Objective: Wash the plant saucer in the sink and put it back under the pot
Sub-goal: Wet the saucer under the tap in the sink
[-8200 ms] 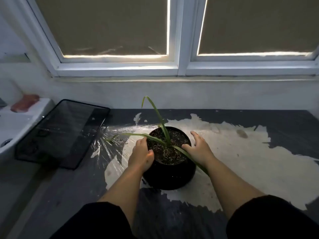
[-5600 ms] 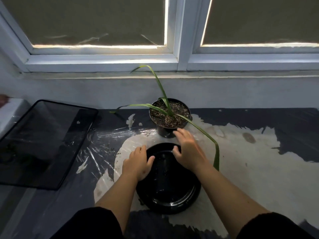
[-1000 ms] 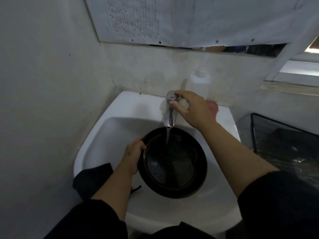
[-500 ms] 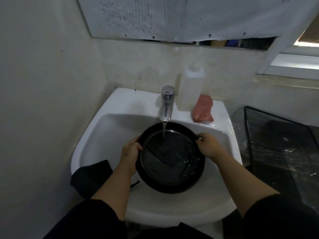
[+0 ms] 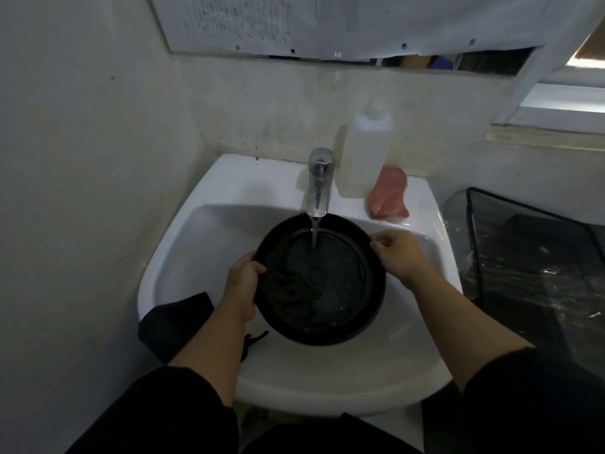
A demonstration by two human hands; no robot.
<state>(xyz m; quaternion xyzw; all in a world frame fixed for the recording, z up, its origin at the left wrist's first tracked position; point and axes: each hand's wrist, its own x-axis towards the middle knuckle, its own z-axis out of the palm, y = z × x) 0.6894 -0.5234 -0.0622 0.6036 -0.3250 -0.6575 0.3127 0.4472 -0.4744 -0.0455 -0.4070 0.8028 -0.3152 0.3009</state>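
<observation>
The round black plant saucer (image 5: 340,299) is held over the basin of the white sink (image 5: 203,244), under the chrome tap (image 5: 319,181). A thin stream of water falls from the tap into the saucer, where water pools. My left hand (image 5: 242,286) grips the saucer's left rim. My right hand (image 5: 397,253) grips its upper right rim. The pot and its plant are out of view.
A white plastic bottle (image 5: 365,152) and a pink sponge (image 5: 388,198) stand on the sink's back ledge, right of the tap. A dark cloth (image 5: 173,319) hangs over the sink's front left rim. A black mesh tray (image 5: 537,273) lies to the right. A wall closes the left side.
One second ago my right hand was on the tap; it has come down and taken hold of the saucer's right rim. Water keeps running and has gathered in the saucer.
</observation>
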